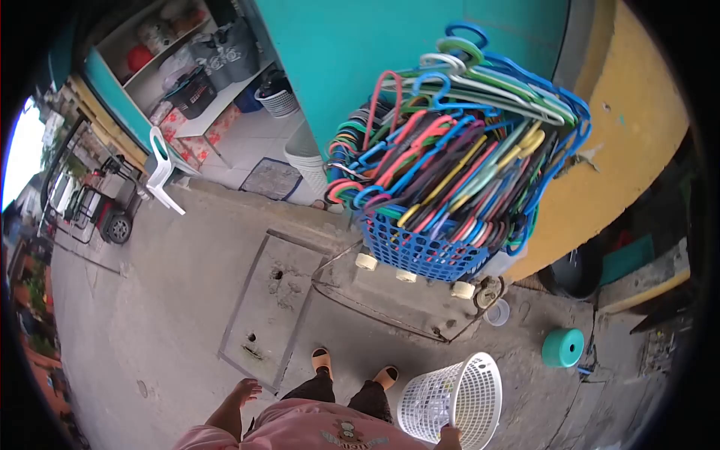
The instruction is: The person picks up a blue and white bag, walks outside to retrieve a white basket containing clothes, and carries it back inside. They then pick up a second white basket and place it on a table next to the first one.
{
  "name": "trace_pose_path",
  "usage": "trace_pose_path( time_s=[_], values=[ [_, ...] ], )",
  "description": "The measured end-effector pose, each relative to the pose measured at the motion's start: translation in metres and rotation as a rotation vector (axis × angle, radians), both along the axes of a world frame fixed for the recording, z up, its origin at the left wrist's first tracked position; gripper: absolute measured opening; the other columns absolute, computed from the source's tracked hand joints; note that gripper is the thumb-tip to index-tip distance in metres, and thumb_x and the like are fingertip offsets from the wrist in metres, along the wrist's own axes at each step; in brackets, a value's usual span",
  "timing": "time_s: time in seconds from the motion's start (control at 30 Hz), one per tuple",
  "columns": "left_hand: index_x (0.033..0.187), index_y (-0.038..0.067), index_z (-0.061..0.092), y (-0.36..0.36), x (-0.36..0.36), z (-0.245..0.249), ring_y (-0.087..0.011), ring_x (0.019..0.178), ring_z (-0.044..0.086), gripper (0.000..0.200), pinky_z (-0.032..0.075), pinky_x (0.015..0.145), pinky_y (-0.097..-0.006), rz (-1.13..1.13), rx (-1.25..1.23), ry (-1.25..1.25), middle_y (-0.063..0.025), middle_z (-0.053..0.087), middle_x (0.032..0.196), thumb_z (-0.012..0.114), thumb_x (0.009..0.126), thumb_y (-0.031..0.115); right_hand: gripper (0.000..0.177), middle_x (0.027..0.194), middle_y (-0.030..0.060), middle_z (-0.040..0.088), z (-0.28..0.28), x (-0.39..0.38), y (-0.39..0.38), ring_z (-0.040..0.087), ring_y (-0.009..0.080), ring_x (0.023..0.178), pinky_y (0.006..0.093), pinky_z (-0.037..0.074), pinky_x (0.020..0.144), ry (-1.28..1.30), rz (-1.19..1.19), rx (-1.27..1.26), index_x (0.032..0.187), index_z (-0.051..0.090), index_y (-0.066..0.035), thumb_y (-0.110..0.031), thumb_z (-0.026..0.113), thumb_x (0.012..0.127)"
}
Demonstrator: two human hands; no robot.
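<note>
At the lower centre-left, my left hand (pixel 245 391) hangs over the concrete with its fingers loosely apart and nothing in them. My right hand (pixel 449 433) is at the rim of a white plastic laundry basket (pixel 431 401), its fingers closed on the edge. The basket is tilted on its side, its mouth turned to the right, beside my right foot. In front of me a blue plastic crate (pixel 424 247) overflows with plastic hangers (pixel 450 169) in many colours. More hangers hang from its sides and pile on top.
Behind the crate is a teal wall (pixel 390 37). A white plastic chair (pixel 161 172) stands by the doorway at left. A green stool-like tub (pixel 562 348) and a clear bowl (pixel 496 312) lie on the right. Covers with holes (pixel 262 300) are set in the concrete. A parked three-wheeler (pixel 105 210) is at far left.
</note>
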State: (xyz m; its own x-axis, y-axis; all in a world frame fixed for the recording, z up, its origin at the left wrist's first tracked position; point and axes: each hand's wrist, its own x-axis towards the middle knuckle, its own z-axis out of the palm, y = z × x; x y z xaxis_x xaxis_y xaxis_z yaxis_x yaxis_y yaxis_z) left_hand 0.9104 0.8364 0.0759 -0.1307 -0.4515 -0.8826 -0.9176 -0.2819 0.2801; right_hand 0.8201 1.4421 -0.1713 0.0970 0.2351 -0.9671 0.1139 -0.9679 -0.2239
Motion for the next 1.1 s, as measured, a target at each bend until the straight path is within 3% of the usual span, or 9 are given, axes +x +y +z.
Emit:
trace_pose_path(
  time_s=[0.07,0.17,0.43,0.53,0.6,0.7,0.83,0.93,1.1],
  values=[
    [0.110,0.011,0.040,0.005,-0.008,-0.006,-0.0199,0.090,0.053,0.031,0.041,0.072,-0.0374,0.028,0.011,0.064,-0.0091,0.055,0.100,0.045,0.081,0.020,0.025,0.087,0.0090,0.055,0.015,-0.002,-0.027,0.054,0.0220,0.082,0.0335,0.047,0.064,0.000,0.251,-0.050,0.086,0.052,-0.005,-0.019,0.035,0.075],
    [0.109,0.010,0.041,-0.004,-0.004,-0.038,-0.0199,0.090,0.054,0.030,0.041,0.071,-0.0371,0.044,0.083,0.277,-0.0090,0.055,0.101,0.044,0.081,0.019,0.025,0.087,0.0088,0.055,0.043,-0.020,-0.080,0.054,0.0218,0.083,0.0334,0.047,0.064,0.036,0.609,-0.129,0.086,0.053,-0.005,-0.019,0.036,0.075],
    [0.107,0.009,0.041,-0.059,0.005,-0.101,-0.0228,0.093,0.053,0.028,0.042,0.072,-0.0389,0.150,0.212,0.463,-0.0097,0.055,0.096,0.042,0.081,0.017,0.024,0.089,0.0081,0.056,0.128,-0.061,-0.237,0.054,0.0214,0.084,0.0331,0.047,0.065,0.235,1.509,-0.244,0.086,0.054,-0.007,-0.020,0.037,0.075],
    [0.096,0.008,0.044,-0.084,0.020,-0.114,-0.0250,0.090,0.054,0.019,0.042,0.073,-0.0388,0.264,0.111,0.392,-0.0120,0.055,0.093,0.036,0.081,0.016,0.024,0.089,0.0079,0.056,0.152,-0.060,-0.284,0.055,0.0212,0.084,0.0330,0.047,0.065,0.271,1.811,-0.255,0.086,0.054,-0.007,-0.020,0.038,0.075],
    [0.082,0.008,0.044,-0.111,0.029,-0.132,-0.0258,0.082,0.056,0.015,0.044,0.069,-0.0370,0.595,0.187,0.449,-0.0129,0.055,0.085,0.031,0.080,0.014,0.024,0.090,0.0077,0.056,0.161,-0.058,-0.311,0.055,0.0211,0.085,0.0329,0.047,0.065,0.282,1.966,-0.256,0.086,0.055,-0.008,-0.020,0.039,0.074],
    [0.074,0.008,0.042,-0.135,0.042,-0.131,-0.0252,0.073,0.056,0.014,0.046,0.064,-0.0365,0.625,0.143,0.518,-0.0118,0.053,0.079,0.030,0.079,0.012,0.023,0.090,0.0075,0.056,0.174,-0.050,-0.345,0.055,0.0209,0.085,0.0328,0.047,0.066,0.274,2.209,-0.253,0.086,0.055,-0.008,-0.020,0.039,0.074],
    [0.077,0.010,0.038,-0.166,0.064,-0.151,-0.0276,0.074,0.055,0.011,0.047,0.065,-0.0390,0.706,0.053,0.585,-0.0128,0.054,0.084,0.032,0.078,0.020,0.023,0.091,0.0071,0.056,0.185,-0.043,-0.374,0.055,0.0207,0.086,0.0327,0.047,0.066,0.239,2.495,-0.213,0.086,0.056,-0.009,-0.021,0.040,0.074],
    [0.083,0.010,0.040,-0.180,0.084,-0.154,-0.0259,0.076,0.056,0.012,0.047,0.062,-0.0388,0.901,0.012,0.628,-0.0127,0.054,0.087,0.033,0.079,0.018,0.023,0.091,0.0069,0.057,0.193,-0.047,-0.390,0.055,0.0205,0.086,0.0326,0.047,0.066,0.188,2.718,-0.152,0.087,0.056,-0.009,-0.021,0.041,0.074],
    [0.097,0.011,0.042,-0.179,0.130,-0.135,-0.0217,0.083,0.055,0.019,0.044,0.065,-0.0378,0.693,0.067,0.413,-0.0088,0.055,0.095,0.041,0.078,0.014,0.023,0.092,0.0065,0.057,0.198,-0.053,-0.403,0.055,0.0202,0.087,0.0324,0.047,0.067,0.039,3.093,-0.007,0.087,0.057,-0.010,-0.021,0.042,0.074]
  ],
)
